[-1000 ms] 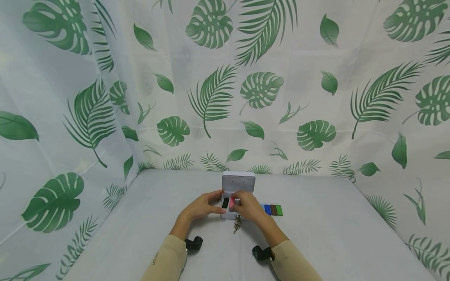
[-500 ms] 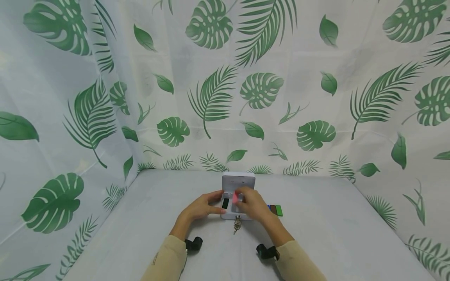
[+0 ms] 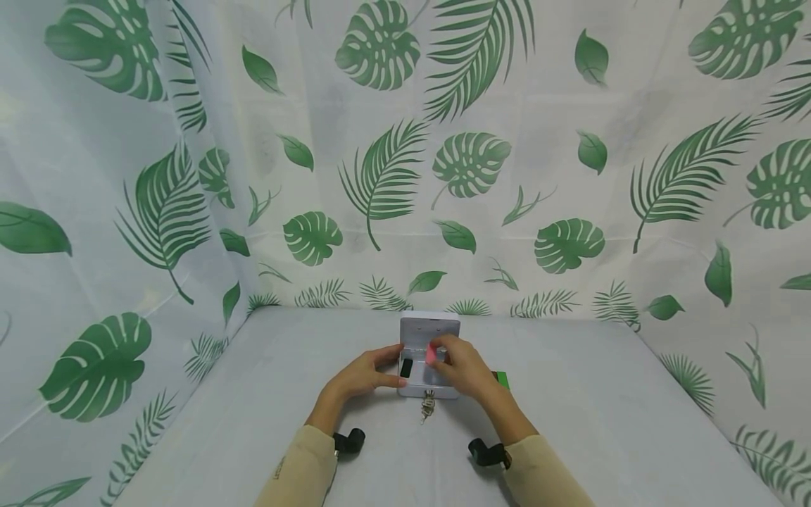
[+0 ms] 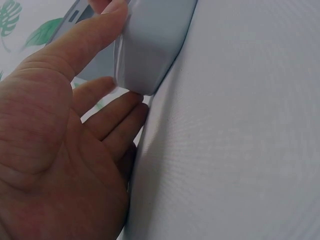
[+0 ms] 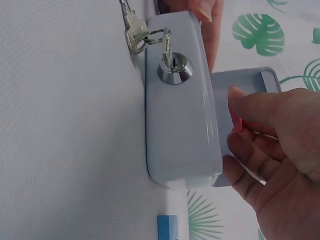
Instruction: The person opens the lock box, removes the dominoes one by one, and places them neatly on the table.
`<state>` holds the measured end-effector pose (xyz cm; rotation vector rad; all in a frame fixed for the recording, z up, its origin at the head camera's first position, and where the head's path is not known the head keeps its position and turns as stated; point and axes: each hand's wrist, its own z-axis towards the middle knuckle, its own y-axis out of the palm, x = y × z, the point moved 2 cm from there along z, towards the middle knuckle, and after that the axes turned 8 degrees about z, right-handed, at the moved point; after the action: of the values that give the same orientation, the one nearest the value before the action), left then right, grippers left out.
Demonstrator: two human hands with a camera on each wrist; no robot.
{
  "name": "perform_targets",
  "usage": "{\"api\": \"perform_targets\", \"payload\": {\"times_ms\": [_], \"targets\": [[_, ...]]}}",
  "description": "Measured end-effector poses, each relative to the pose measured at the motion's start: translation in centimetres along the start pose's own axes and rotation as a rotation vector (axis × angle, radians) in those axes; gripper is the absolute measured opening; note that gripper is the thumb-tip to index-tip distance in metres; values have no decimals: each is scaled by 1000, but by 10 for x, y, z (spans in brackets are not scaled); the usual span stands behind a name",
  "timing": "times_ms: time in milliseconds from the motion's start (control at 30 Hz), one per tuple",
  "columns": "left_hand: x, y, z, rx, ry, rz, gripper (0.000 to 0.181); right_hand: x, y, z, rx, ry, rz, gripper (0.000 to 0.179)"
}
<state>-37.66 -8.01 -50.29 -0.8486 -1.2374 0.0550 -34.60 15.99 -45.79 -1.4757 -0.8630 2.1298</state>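
A small white metal lockbox [image 3: 412,392] stands on the table with its lid [image 3: 429,329] raised at the back. My left hand [image 3: 362,372] holds its left side, thumb at the front corner and fingers along the side wall. Between thumb and fingertips, my right hand [image 3: 467,367] pinches a flat pink block [image 3: 431,354] over the box's interior. The right wrist view shows this pink block [image 5: 235,117] edge-on, partly covered by the fingers. A black block [image 3: 406,367] lies inside on the left. Keys [image 3: 427,406] hang from the front lock [image 5: 175,69].
Right of the box, a green block [image 3: 503,379] shows beside my right wrist, with a sliver of brown next to it. A blue block [image 5: 167,227] appears in the right wrist view. Leaf-patterned cloth [image 3: 472,232] walls the table at the back and sides.
My right hand has lifted the pink block from low in the box and shifted it slightly right. The hand now hides the blue block and most of the brown one. My left hand stays put.
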Motion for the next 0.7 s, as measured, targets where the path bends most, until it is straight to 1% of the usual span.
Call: {"api": "perform_targets", "payload": {"times_ms": [200, 333, 500, 700], "targets": [[-1, 0, 0, 3, -12, 18, 87, 1, -3, 1, -12, -54, -33, 45], [-1, 0, -1, 5, -13, 21, 85, 1, -6, 0, -35, -77, -54, 48], [-1, 1, -1, 4, -17, 22, 85, 1, -9, 0, -61, -86, -53, 50], [-2, 0, 0, 6, -10, 21, 87, 3, -12, -1, -55, -113, -45, 47]]}}
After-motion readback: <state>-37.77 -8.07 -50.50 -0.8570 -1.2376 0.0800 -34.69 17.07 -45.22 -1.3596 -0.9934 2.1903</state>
